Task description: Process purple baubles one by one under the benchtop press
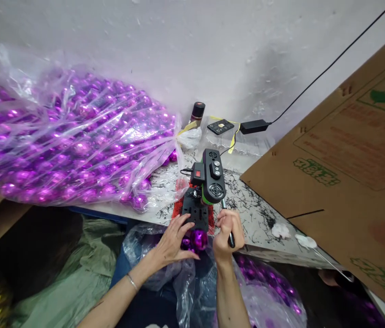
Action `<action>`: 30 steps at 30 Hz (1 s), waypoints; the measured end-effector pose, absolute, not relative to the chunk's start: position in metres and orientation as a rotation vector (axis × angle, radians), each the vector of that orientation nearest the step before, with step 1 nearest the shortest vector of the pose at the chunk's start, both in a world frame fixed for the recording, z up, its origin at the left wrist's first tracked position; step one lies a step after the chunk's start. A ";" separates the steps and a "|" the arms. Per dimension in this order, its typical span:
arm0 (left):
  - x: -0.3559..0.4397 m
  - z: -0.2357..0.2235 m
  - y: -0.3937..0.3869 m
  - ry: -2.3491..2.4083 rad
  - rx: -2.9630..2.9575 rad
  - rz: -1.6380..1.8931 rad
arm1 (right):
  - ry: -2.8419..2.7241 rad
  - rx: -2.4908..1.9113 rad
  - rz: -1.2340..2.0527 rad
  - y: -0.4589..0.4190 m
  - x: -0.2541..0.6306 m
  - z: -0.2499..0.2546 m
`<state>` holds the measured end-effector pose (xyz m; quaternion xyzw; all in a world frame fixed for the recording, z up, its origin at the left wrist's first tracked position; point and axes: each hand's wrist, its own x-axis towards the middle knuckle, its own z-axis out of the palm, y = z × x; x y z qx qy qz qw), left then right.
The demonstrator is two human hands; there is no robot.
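A small black press-like machine (214, 175) stands at the table's front, with a lever handle (231, 239) sticking out at its lower right. My right hand (228, 230) is closed around that lever. At the front of the machine's slotted black base plate (195, 214), my left hand (175, 241) has its fingers stretched out, fingertips on or just over the plate and thumb apart. A shiny purple ball (199, 239) sits at the plate's front edge, between my two hands. Whether my left fingers touch it I cannot tell.
A big clear bag (76, 141) of purple balls covers the left of the table. Behind the machine are a dark-capped can (198, 111), a remote-like panel (220, 126) and a power adapter (255, 126). A large cardboard box (342, 168) bounds the right. Another bag (270, 291) hangs below.
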<state>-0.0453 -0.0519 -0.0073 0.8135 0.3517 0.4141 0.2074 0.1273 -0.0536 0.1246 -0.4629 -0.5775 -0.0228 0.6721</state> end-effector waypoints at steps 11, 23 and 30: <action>-0.138 0.090 0.128 1.896 1.803 0.901 | -1.274 -1.041 -0.017 -0.056 0.126 0.104; -0.127 0.114 0.083 1.334 1.299 1.228 | -1.314 -1.020 -0.030 -0.056 0.128 0.112; -0.089 0.083 0.011 0.993 0.749 1.071 | -1.306 -1.035 -0.046 -0.055 0.127 0.129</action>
